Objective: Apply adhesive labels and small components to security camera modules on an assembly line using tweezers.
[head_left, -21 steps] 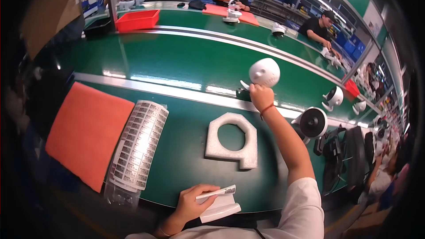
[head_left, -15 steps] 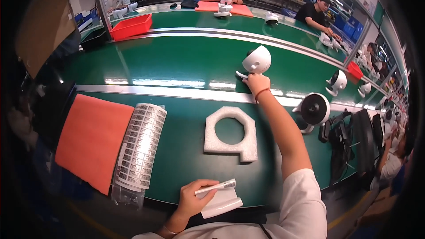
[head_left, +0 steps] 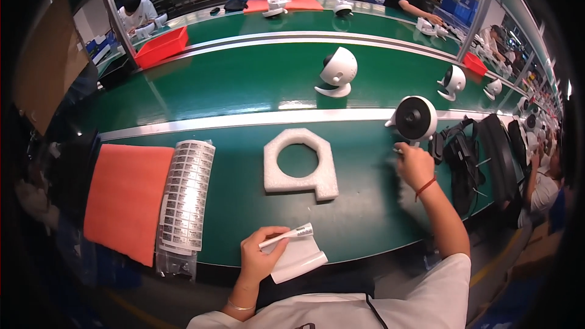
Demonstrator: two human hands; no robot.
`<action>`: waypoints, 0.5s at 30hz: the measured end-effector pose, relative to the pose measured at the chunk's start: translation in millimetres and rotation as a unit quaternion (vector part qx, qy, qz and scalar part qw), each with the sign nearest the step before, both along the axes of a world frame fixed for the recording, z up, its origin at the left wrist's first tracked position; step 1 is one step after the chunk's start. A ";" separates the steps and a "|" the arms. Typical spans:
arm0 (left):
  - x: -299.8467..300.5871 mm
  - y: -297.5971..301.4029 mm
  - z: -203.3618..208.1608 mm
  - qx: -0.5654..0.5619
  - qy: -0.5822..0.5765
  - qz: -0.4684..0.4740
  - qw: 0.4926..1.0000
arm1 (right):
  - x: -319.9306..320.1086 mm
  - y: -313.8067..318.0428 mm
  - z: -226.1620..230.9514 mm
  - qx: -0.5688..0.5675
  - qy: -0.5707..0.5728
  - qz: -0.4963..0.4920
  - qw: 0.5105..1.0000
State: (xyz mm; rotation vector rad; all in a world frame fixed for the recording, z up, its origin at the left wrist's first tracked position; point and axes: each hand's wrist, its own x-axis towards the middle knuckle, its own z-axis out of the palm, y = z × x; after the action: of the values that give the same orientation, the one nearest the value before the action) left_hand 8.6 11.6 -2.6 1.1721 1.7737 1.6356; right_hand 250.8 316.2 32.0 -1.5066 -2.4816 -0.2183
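Note:
My left hand (head_left: 261, 254) is closed on a partly rolled sheet of white labels (head_left: 298, 257), with printed labels showing on its upper roll. My right hand (head_left: 416, 167) has its fingers curled round the foot of a white, ball-shaped device with a black round face (head_left: 415, 117); the hand hides most of that foot. Between the hands, farther in, lies a white foam block with a round hole (head_left: 326, 176). A similar white device on a curved stand (head_left: 339, 68) stands upright on the green strip beyond the table, with no hand on it.
An orange mat (head_left: 128, 201) and a sheet of labels in clear plastic (head_left: 186, 198) lie at left. Black cables and adapters (head_left: 463, 152) lie at right. More white devices (head_left: 452, 81) stand along the strip. A red tray (head_left: 161, 47) and several people are across it.
My right hand has let go of the white device on the strip and come back to the right, onto the nearer device's foot. My left hand keeps the label sheet. The view has shifted.

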 end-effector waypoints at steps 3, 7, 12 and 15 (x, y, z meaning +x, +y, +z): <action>2.5 -0.7 0.7 0.000 0.014 0.021 1.000 | 42.7 32.6 -10.4 0.053 -0.042 0.030 0.997; 4.4 -0.8 2.9 -0.003 0.011 0.029 1.000 | 55.1 65.0 -24.7 0.040 -0.092 0.053 0.994; 3.0 -2.4 -2.3 -0.003 0.037 0.032 0.999 | 44.1 71.4 -23.8 0.057 -0.126 0.076 0.988; 3.0 -3.2 -3.9 0.000 0.033 0.033 0.999 | 33.0 68.2 -18.3 0.114 -0.094 0.117 0.982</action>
State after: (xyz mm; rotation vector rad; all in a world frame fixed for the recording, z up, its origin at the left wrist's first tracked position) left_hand 11.6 8.4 -6.5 1.1913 1.8715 1.6507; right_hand 283.9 384.4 13.7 -1.1401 -2.6418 -0.6065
